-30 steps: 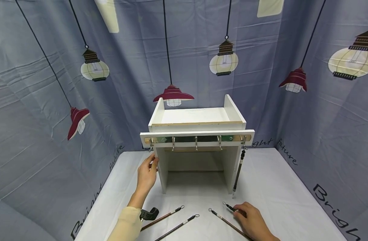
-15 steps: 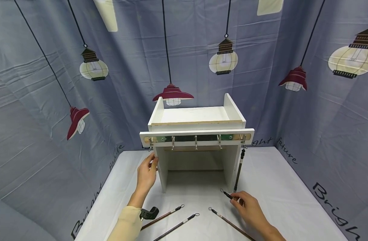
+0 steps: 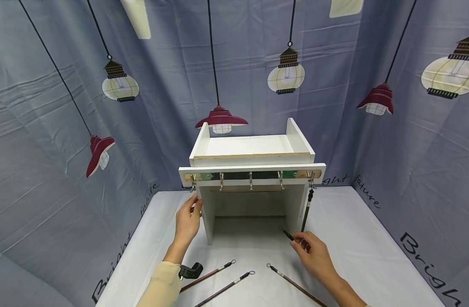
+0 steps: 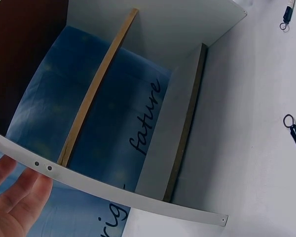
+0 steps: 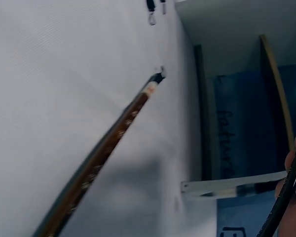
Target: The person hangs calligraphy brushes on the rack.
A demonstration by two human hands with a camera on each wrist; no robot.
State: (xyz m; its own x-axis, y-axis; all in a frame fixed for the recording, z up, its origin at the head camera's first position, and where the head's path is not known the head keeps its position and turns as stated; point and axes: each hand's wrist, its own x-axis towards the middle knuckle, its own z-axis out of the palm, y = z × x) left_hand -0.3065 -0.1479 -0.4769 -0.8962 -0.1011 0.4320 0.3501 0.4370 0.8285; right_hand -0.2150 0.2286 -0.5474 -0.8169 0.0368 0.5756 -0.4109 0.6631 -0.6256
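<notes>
My right hand [image 3: 315, 256] pinches a calligraphy brush [image 3: 288, 234] near its black, looped end, which points up and left in front of the white shelf unit [image 3: 253, 161]. Most of the brush's shaft is hidden by the hand; its dark handle [image 5: 283, 202] shows at the edge of the right wrist view. Behind that hand, a second brush [image 3: 308, 207] hangs from the rightmost metal hook [image 3: 311, 178] on the front rail. My left hand [image 3: 187, 219] rests its fingertips against the outer left side panel [image 4: 108, 190] of the shelf, low below the rail.
Several more hooks [image 3: 251, 179] line the rail. On the white tabletop lie a brown brush [image 3: 295, 286] at right and two brushes at left, one brown [image 3: 207, 279] and one dark [image 3: 224, 291]. A blue-grey curtain [image 3: 249, 76] printed with lamps surrounds the table.
My right hand has lifted the brush from the tabletop and carried it up and forward towards the shelf. The left hand stays at the side panel.
</notes>
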